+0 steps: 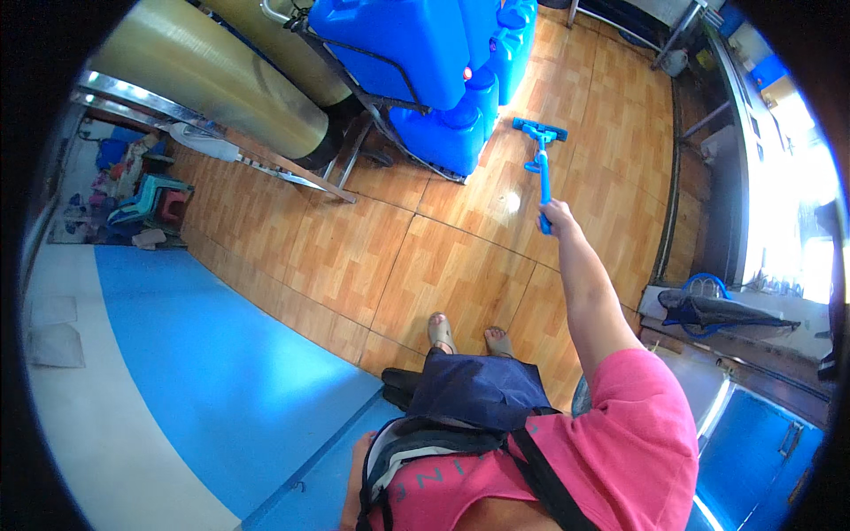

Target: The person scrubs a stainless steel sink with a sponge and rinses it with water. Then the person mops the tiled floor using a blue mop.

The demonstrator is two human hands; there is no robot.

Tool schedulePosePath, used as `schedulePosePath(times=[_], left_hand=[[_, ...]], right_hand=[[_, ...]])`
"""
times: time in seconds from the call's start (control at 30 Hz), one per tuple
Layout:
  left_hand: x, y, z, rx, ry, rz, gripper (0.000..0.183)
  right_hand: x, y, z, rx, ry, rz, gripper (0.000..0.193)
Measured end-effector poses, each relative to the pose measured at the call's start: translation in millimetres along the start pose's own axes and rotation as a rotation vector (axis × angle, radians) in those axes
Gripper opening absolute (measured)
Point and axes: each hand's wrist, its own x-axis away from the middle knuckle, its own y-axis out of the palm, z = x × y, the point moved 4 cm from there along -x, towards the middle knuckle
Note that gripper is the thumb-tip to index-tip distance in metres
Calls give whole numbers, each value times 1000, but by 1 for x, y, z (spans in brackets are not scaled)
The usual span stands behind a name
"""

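Observation:
My right arm reaches forward over the wood-patterned tile floor (452, 230). My right hand (555, 218) is closed around the lower end of the handle of a blue squeegee (544, 168). Its wide head, with a dark strip along it, points away from me beside the blue water jugs (452, 137); a small lever-like part juts from the handle. I cannot tell whether the head touches the floor. Part of my left hand (361, 447) shows at the lower edge beside a dark blue bag (478, 389) worn at my front; its fingers are mostly hidden.
Several blue jugs stand stacked on a metal rack at the far left of the squeegee. Large yellowish cylinders (212, 80) lie nearer on the left. A blue and white wall (221, 354) runs along my left. On the right are a metal counter (753, 159) and a blue-rimmed net (708, 305).

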Motion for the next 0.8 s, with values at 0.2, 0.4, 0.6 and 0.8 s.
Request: schedulePosePath(times=[0.2, 0.4, 0.6, 0.8], left_hand=[[-43, -27, 14, -100, 49, -168, 48], [-171, -138, 90, -371, 217, -228, 48], [-257, -227, 184, 227, 224, 72, 35], [-284, -189, 206, -162, 293, -124, 30]], right_hand=[[113, 31, 96, 640, -296, 258, 28], [311, -58, 228, 674, -61, 29, 57], [501, -78, 364, 819, 610, 39, 17], [566, -39, 451, 679, 576, 224, 26]])
